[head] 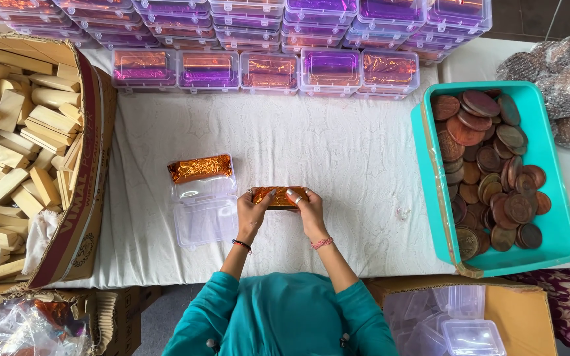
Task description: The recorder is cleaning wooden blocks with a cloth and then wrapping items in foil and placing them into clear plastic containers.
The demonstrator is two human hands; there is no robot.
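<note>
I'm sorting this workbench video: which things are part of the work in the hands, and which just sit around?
In hand: left hand, right hand, orange foil-wrapped block, open clear box.

Lying about: wooden blocks, teal bin of brown discs, stacked filled boxes.

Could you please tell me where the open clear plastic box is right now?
The open clear plastic box lies on the white cloth, just left of the left hand.

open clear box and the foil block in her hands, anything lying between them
Nothing: in the head view only bare white cloth lies between the open clear box and the foil-wrapped block held by the left hand and right hand.
</note>
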